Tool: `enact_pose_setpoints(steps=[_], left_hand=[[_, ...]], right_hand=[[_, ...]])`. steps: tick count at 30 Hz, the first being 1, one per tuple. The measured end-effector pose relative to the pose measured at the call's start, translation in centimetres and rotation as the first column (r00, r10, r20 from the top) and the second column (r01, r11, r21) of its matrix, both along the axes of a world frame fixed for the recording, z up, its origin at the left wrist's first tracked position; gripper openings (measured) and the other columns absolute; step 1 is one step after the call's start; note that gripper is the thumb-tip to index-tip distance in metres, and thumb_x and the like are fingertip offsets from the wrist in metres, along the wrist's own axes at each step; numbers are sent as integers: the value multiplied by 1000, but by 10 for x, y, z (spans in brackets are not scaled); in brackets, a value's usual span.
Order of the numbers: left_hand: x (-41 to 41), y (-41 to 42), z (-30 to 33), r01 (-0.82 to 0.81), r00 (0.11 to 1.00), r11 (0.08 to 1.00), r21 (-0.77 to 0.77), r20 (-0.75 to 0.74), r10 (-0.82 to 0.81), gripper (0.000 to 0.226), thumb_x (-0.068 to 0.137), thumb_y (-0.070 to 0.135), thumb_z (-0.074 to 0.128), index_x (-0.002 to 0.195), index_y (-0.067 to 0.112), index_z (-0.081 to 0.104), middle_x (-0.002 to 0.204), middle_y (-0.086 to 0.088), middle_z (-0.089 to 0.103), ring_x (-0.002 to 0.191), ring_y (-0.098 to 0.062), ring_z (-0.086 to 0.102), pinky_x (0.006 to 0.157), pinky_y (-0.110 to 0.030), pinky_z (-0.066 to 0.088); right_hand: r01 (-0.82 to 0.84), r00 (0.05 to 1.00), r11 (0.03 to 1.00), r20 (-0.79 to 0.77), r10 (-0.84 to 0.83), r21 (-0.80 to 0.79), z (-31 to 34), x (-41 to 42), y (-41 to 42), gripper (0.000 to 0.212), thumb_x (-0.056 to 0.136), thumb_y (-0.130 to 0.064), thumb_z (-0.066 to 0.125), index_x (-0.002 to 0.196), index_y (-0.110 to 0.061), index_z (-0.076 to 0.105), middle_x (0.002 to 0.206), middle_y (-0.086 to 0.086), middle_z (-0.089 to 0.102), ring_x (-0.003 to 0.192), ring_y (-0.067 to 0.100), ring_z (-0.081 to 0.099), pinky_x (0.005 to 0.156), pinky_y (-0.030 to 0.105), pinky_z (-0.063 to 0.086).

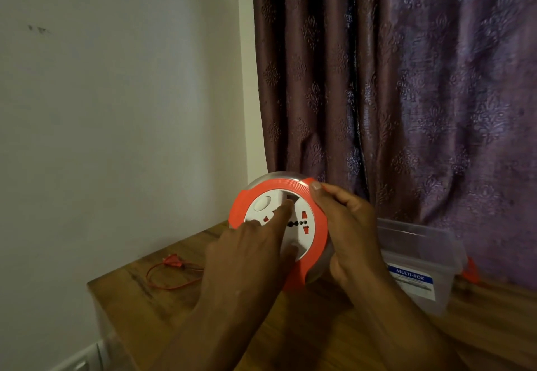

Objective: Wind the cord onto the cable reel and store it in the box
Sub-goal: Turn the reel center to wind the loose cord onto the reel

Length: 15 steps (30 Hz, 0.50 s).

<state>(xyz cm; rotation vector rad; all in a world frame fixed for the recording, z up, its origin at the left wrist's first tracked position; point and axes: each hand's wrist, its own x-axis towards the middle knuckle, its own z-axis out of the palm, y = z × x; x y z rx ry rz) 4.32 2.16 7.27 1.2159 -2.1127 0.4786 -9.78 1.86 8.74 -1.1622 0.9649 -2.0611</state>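
Now the wooden worktop (305,338) carries everything, and behind it hang the purple curtain (406,80) and the pale wall (116,109). At your right, on the worktop, stands the clear plastic box (418,257) with a blue label; it looks open on top, and the reel is not yet inside. You hold the orange and white cable reel (279,225) raised above the worktop, its socket face toward you. Your right hand (345,225) has its grip curled around the right rim of the reel, thumb on the orange edge. Your left hand (252,251) lies on the white face with fingers nearly straight, one fingertip in a recess of the face, probably to turn it. The orange cord (171,274) lies in a loose loop on the worktop at the left, plug (171,261) included, so I judge the winding is unfinished. Storing comes after.
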Motion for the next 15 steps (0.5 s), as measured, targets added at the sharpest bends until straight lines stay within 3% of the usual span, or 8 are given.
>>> enact_pose_setpoints(steps=[9, 12, 15], left_hand=[[3, -1, 3, 26, 989, 999, -19, 146, -23, 72, 91, 41, 46, 134, 48, -12, 146, -5, 35, 111, -27, 56, 81, -36, 52], [5, 0, 6, 26, 978, 1000, 16, 206, -29, 76, 88, 35, 54, 134, 51, -3, 152, -6, 23, 122, -33, 46, 89, -42, 48], [5, 0, 9, 25, 972, 999, 26, 234, -30, 74, 83, 34, 60, 134, 51, 9, 150, -6, 24, 124, -33, 44, 91, -42, 47]], right_hand=[[-46, 998, 998, 38, 44, 37, 0, -1, -1, 16, 86, -25, 71, 73, -31, 78, 82, 2, 80, 80, 25, 76, 74, 41, 61], [-79, 996, 995, 52, 77, 53, 0, -2, -1, 15, 86, -23, 71, 74, -27, 79, 83, 5, 80, 79, 25, 76, 73, 39, 61], [-89, 996, 993, 33, 87, 71, -1, -1, -1, 14, 86, -24, 71, 75, -29, 79, 85, 4, 80, 78, 23, 77, 73, 39, 61]])
